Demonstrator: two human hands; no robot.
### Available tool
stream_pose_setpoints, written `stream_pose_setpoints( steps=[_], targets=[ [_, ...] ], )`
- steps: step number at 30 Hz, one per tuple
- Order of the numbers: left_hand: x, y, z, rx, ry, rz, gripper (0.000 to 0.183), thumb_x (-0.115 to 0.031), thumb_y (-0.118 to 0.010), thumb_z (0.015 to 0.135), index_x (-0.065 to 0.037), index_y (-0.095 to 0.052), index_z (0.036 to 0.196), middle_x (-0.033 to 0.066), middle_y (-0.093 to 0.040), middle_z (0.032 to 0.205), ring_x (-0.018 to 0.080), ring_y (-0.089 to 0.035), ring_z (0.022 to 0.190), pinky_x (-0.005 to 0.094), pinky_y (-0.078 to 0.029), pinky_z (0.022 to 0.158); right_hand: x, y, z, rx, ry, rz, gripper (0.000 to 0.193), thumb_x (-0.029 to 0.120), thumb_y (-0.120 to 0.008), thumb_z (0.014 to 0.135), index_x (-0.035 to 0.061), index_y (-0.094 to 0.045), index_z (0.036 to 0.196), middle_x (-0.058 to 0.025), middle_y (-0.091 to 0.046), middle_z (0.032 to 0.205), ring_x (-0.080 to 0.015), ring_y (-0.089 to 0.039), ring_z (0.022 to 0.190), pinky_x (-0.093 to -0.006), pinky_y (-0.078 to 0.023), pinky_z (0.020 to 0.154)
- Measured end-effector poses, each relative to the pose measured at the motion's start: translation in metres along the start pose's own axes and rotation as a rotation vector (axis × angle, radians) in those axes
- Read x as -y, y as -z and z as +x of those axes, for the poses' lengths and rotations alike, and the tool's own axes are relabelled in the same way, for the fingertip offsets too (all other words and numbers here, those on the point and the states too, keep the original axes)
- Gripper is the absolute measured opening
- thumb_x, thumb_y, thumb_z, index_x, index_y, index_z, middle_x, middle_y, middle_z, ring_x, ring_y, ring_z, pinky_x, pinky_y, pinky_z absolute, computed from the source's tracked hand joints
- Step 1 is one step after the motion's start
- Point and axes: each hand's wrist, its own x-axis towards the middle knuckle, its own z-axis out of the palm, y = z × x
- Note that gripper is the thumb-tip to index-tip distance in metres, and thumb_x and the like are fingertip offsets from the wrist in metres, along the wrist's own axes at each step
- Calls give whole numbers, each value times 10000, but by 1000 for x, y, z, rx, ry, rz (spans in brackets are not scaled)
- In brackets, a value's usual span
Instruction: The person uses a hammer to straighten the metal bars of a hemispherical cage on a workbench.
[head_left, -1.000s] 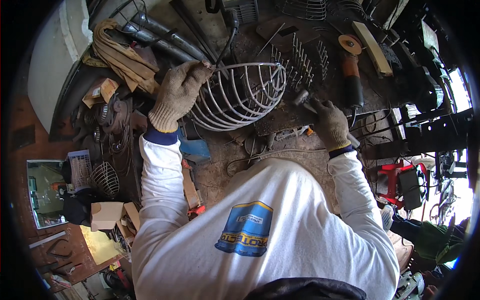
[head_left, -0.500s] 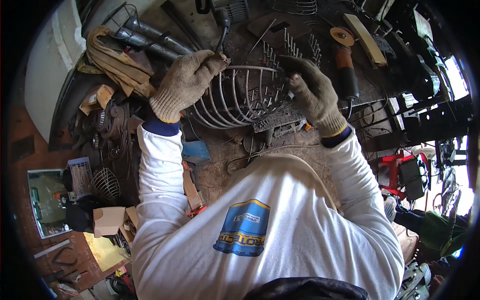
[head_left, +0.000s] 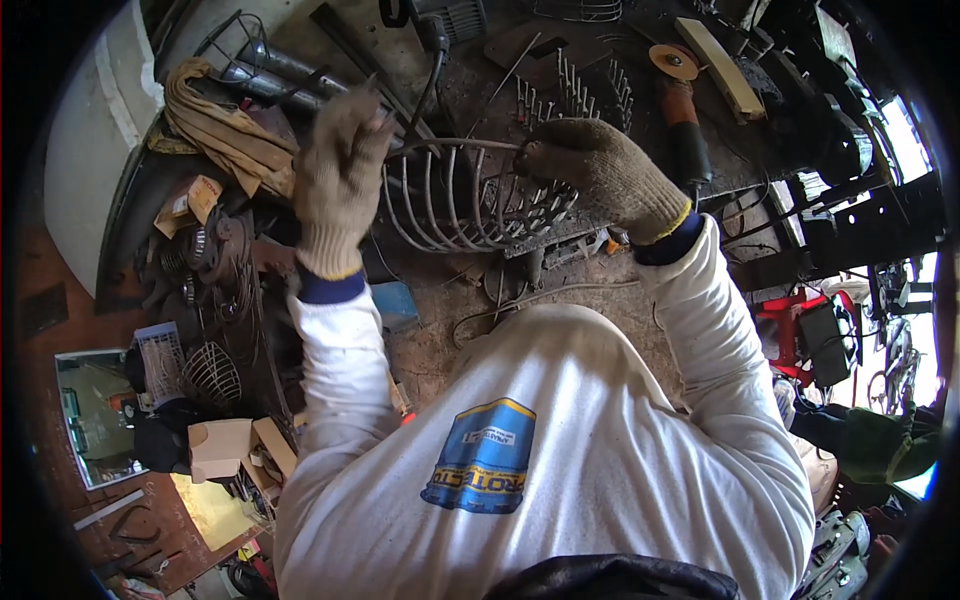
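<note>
A curved cage of bent metal rods (head_left: 450, 200) sits at the near edge of the dark workbench. Its rim rod runs along the top and its ribs bow toward me. My right hand (head_left: 605, 175), in a tan knitted glove, is closed on the right part of that rim, thumb and fingers around the rod. My left hand (head_left: 340, 180), gloved the same way, is raised just left of the cage and looks apart from it. Motion smears its fingers, so their hold is unclear. Short upright metal pins (head_left: 575, 90) stand on the bench behind my right hand.
An angle grinder (head_left: 683, 120) with an orange disc lies at the right of the bench, beside a wooden strip (head_left: 722, 70). A brown cloth (head_left: 215, 130) and metal tubes (head_left: 270, 75) lie at the left. Another wire cage (head_left: 212, 372) is lower left, near an open cardboard box (head_left: 222, 447).
My left hand has come off the cage's left rim and shifted left. My right hand has moved left and closed on the rim. The cage sits slightly further left.
</note>
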Motion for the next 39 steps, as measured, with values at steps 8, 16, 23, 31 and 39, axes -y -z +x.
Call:
stream_pose_setpoints(
  steps=[8, 16, 23, 31, 39],
  targets=[
    [31, -62, -104, -124, 381, -691, 430, -430, -518, 977, -19, -570, 1091, 51, -609, 989, 175, -556, 886, 327, -455, 807, -9, 1, -9, -178, -180, 631, 268, 188, -596, 944, -13, -661, 1109, -79, -697, 971, -165, -655, 856, -301, -517, 810],
    [3, -20, -47, -253, 194, -454, 448, -456, -591, 947, -12, -592, 1002, 43, -579, 901, 152, -518, 854, 315, -424, 797, -30, 0, -26, -246, 227, -200, 196, 59, -509, 975, -33, -608, 1117, -94, -670, 1014, -195, -659, 909, -288, -529, 830],
    [-20, -4, -26, -105, 401, -455, 464, -457, -614, 932, -3, -605, 1023, 41, -589, 920, 133, -503, 847, 289, -422, 785, -28, 0, -41, -194, 289, 280, 291, 201, -662, 913, 7, -641, 1128, -43, -668, 928, -135, -630, 868, -278, -531, 766],
    [-47, -10, -11, -50, 362, -434, 462, -458, -641, 916, -4, -622, 999, 24, -602, 896, 118, -520, 836, 266, -429, 766, -37, -1, -44, -190, -243, 617, 315, 225, -643, 929, -7, -630, 1141, -57, -672, 980, -142, -622, 893, -279, -499, 801],
    [-47, -13, -1, 54, 556, -462, 475, -479, -666, 894, -18, -640, 1009, 23, -628, 890, 107, -543, 813, 258, -446, 746, -62, -9, -48, -39, -124, 1256, 357, 222, -613, 953, -46, -607, 1189, -127, -683, 1080, -204, -662, 950, -361, -530, 895]
  ],
)
